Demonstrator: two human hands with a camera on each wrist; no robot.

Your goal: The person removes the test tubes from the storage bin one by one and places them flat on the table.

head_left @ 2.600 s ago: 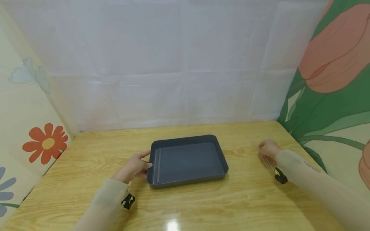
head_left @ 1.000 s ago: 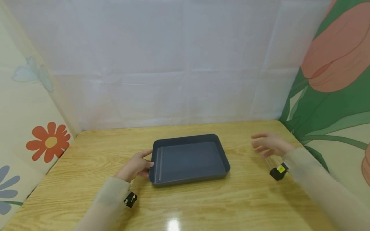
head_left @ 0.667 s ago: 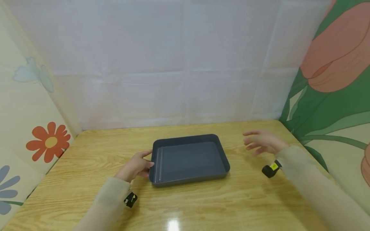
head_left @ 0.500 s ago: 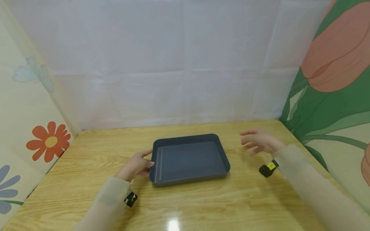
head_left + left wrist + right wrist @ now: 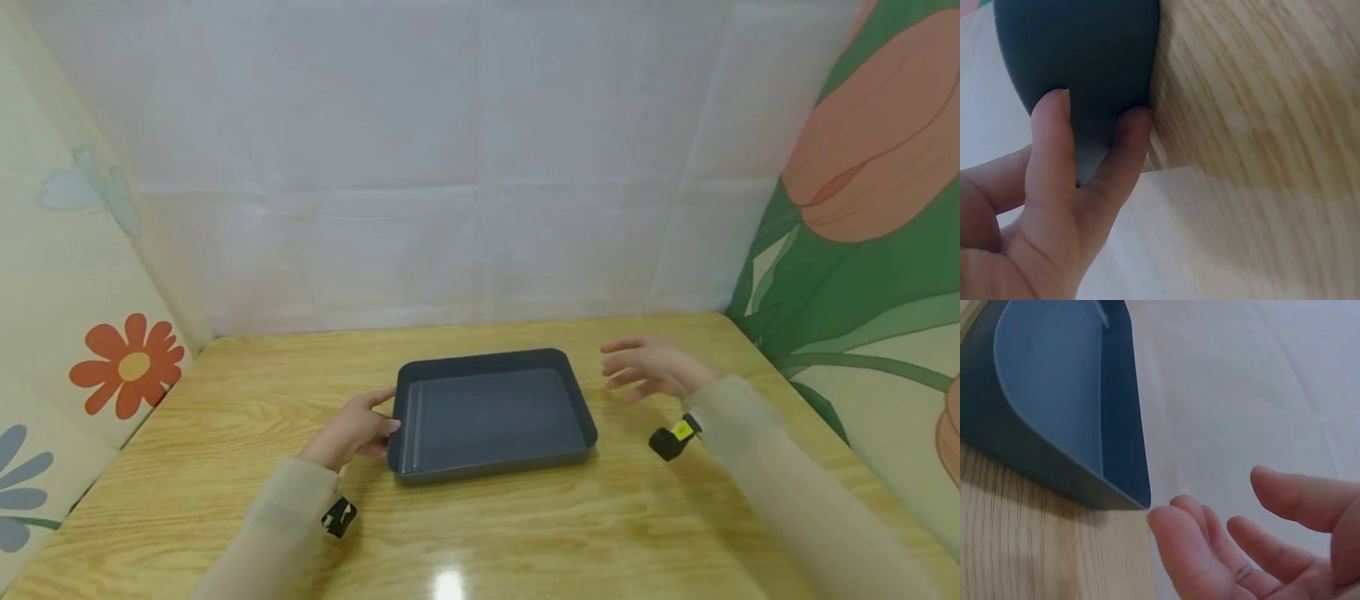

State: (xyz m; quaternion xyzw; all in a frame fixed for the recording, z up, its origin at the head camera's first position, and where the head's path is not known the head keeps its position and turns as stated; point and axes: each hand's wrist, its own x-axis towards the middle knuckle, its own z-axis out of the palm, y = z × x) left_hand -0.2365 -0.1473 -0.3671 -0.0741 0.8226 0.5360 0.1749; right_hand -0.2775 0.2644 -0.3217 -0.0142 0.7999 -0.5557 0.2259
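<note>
A dark blue-grey rectangular tray [image 5: 487, 477] lies on the wooden table, with low walls, rounded corners and raised ridges along its left end. My left hand [image 5: 352, 432] is at that end. In the left wrist view its fingertips [image 5: 1137, 122] press against the tray's outer wall [image 5: 1094, 56], fingers spread. My right hand [image 5: 651, 367] hovers just right of the tray and holds nothing. Its fingers are spread and gently bent, pointing left. In the right wrist view one fingertip shows close to the tray's near corner [image 5: 1138, 501], and the thumb [image 5: 1291, 494] stands apart.
The wooden table [image 5: 480, 542] spreads around the tray. A white cloth [image 5: 465, 208] hangs behind its back edge. Side panels carry a red flower [image 5: 127, 367] on the left and a large pink tulip [image 5: 870, 142] on the right. A small black device [image 5: 339, 518] sits at each wrist.
My right hand has moved left toward the tray, its fingers spreading from a more curled pose. My left hand has stayed at the tray's left end, and the tray rests in place.
</note>
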